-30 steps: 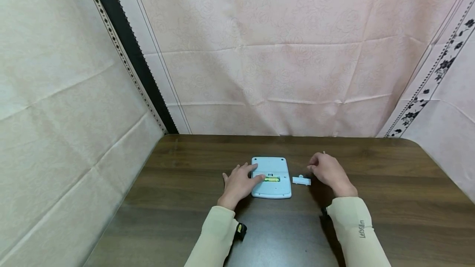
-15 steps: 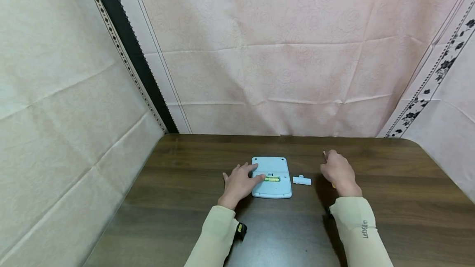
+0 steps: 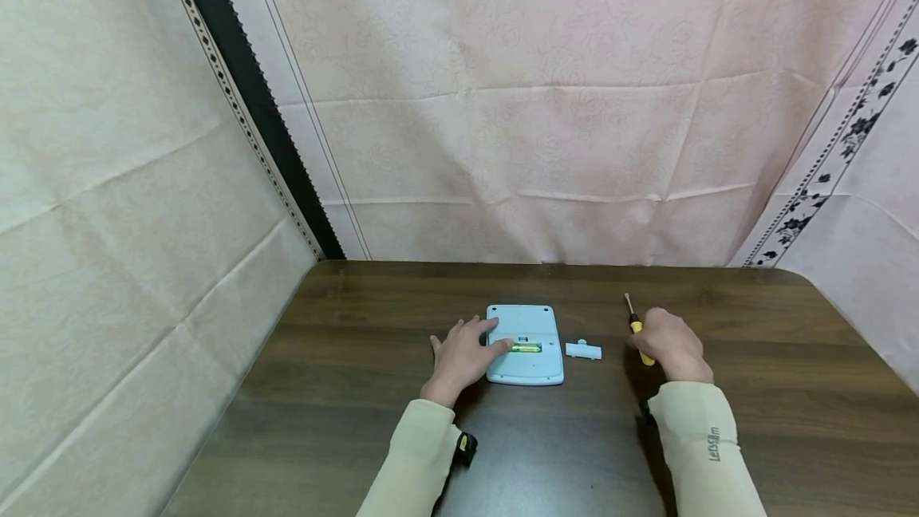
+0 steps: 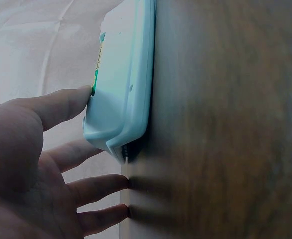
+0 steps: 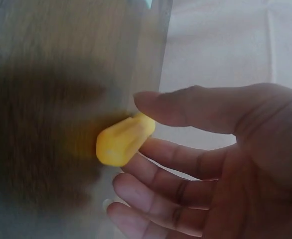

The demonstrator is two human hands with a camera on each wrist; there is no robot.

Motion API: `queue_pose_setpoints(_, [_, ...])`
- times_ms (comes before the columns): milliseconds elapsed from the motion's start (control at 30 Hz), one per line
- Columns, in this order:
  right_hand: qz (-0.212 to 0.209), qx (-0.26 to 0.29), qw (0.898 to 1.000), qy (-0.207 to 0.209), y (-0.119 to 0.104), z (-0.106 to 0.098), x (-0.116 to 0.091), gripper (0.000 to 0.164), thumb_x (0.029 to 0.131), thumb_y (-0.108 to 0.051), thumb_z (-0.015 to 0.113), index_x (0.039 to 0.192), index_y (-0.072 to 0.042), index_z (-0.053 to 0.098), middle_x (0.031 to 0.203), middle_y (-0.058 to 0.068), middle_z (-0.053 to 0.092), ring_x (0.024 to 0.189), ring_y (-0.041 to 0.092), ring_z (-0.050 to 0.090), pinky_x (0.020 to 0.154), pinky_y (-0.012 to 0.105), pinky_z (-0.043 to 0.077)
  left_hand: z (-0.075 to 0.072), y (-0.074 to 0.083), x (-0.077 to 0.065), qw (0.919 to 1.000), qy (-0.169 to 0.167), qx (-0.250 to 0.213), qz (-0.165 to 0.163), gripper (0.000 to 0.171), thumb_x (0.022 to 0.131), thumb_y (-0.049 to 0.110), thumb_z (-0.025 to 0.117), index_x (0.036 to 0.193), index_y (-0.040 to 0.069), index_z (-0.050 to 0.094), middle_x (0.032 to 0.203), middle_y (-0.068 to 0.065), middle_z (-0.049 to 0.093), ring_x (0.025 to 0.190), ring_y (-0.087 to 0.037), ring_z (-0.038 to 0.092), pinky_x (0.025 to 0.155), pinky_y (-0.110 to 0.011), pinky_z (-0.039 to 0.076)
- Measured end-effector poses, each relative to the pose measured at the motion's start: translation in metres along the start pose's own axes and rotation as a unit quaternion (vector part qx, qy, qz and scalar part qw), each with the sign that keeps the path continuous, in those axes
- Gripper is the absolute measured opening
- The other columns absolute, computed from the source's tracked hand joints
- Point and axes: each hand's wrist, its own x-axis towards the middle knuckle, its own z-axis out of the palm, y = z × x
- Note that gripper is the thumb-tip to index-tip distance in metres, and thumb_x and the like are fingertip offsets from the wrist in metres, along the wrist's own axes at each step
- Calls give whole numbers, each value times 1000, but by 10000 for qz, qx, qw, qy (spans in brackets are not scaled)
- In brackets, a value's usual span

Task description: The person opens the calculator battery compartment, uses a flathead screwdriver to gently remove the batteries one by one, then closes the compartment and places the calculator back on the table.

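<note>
A light blue calculator lies back up on the table, its battery bay uncovered and a green battery showing inside. My left hand rests at its left side, thumb by the battery's end and index finger on the casing. In the left wrist view two other fingertips reach the tabletop. Just right of the calculator is its loose battery cover. Farther right, my right hand has its thumb and fingers around the yellow handle of a screwdriver, whose shaft points toward the back edge.
The brown wooden table spreads around both hands, with rounded back corners. Behind it hangs a pale pink patterned cloth. Another pale cloth slopes along the left side, and a flower-bordered one hangs at the right.
My right hand has shifted right, away from the battery cover, bringing the screwdriver into view. The screwdriver lies where it was. The left hand and the calculator have stayed in place.
</note>
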Motion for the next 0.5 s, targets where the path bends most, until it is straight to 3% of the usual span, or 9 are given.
queue_pose_setpoints(500, [467,111,9987,-170,9,-2,-1,24,96,-15,62,76,-2,62,70,8,48,64,25,50,57,36,40,-2,2,-2,10000,-39,-21,-7,55,103,43,69,148,12,65,159,-21,49,152,-49,33,113,-85,4])
